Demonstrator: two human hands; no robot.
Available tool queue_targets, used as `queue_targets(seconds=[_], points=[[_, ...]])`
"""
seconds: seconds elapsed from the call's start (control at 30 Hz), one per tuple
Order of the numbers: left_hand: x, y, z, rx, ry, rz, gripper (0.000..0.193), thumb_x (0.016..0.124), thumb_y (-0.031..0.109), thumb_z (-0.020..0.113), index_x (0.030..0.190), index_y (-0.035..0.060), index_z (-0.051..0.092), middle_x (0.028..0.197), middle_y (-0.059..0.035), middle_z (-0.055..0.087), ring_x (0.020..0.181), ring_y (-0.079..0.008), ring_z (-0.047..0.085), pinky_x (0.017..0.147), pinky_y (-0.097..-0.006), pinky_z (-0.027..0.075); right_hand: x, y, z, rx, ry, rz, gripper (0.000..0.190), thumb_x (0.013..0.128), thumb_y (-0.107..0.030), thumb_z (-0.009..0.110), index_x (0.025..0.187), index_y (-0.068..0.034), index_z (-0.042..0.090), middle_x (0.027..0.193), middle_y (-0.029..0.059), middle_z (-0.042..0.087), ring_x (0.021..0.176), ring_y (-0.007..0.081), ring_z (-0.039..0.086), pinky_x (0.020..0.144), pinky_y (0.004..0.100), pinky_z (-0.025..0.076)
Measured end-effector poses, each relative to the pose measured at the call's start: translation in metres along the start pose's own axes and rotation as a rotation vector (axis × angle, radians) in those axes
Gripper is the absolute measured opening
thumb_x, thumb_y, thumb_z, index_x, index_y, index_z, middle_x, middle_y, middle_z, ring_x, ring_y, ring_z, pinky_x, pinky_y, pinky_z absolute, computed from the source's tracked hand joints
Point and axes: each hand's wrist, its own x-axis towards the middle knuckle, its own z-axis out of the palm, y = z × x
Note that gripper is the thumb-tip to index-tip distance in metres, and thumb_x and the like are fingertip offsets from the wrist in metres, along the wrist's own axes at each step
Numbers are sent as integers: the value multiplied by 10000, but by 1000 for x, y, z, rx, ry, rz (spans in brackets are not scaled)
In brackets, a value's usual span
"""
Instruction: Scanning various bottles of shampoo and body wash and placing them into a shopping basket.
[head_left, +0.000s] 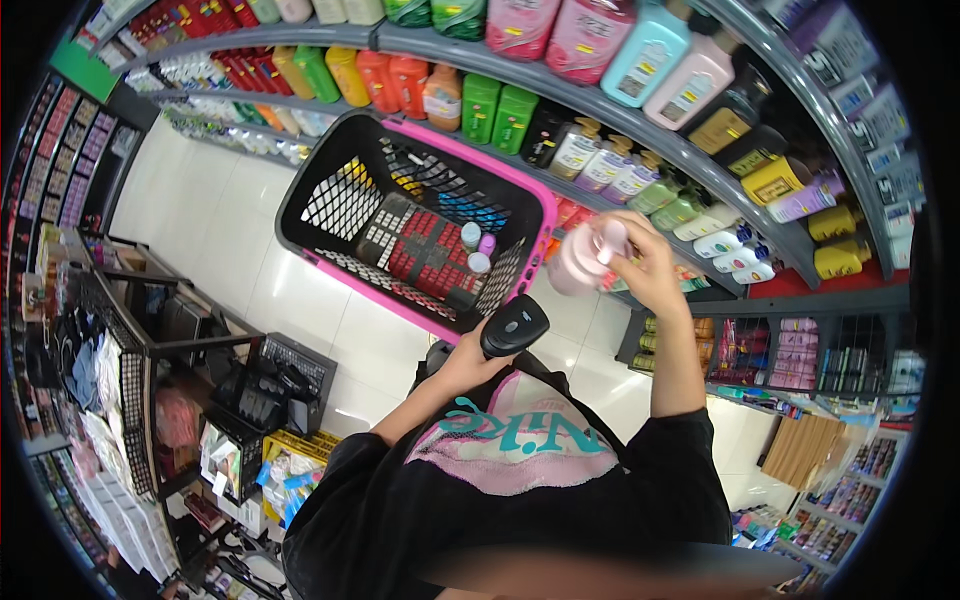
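Note:
My left hand (476, 364) grips a black handheld barcode scanner (516, 326) just in front of my body. In my right hand (645, 259) is a pink pump bottle (577, 262), held by its top and blurred. The bottle hangs in the air to the right of a black shopping basket (300, 217) with a pink rim. Several small containers lie in the basket's right end, among them a purple one (487, 244) and a pale-lidded one (478, 262). The basket's mesh floor lets red and white show through.
A grey shelf (480, 49) curves across the front, lined with shampoo-type bottles, including green ones (480, 109) and white pump bottles (576, 150). To the left stands a dark rack (142, 345) with mixed goods. A yellow crate (300, 446) and a cardboard box (806, 450) flank me on the floor.

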Motion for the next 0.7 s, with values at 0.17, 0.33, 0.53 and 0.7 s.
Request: queue_targets(seconds=[0.17, 0.33, 0.53, 0.7], points=[[-26, -29, -47, -2, 161, -6, 443, 822, 70, 718, 1220, -1, 535, 987, -95, 681, 867, -160, 654, 793, -311, 517, 67, 50, 101, 44, 87, 28, 368, 762, -61, 747, 1112, 7, 652, 1103, 126, 647, 1035, 258, 616, 902, 336, 470], [-49, -40, -87, -74, 229, -69, 358, 860, 36, 688, 1181, -18, 538, 900, -73, 677, 778, -125, 649, 731, -279, 516, 106, 119, 210, 79, 169, 87, 380, 741, -85, 783, 1086, 20, 661, 1044, 132, 656, 985, 264, 638, 871, 341, 495], [-75, -51, -114, -88, 336, -180, 315, 877, 51, 680, 1151, -11, 537, 831, -53, 667, 719, -110, 640, 682, -260, 511, 111, 176, 314, -245, 76, 169, 411, 712, -259, 819, 1023, -26, 688, 1039, 126, 649, 1014, 326, 593, 885, 405, 475], [-90, -54, -124, -114, 478, -210, 76, 880, 67, 680, 943, 28, 666, 708, -38, 657, 621, -116, 631, 580, -269, 494, 93, 209, 366, -482, -181, 397, 371, 720, -285, 811, 979, -53, 684, 1056, 126, 634, 1080, 322, 575, 918, 416, 476]])
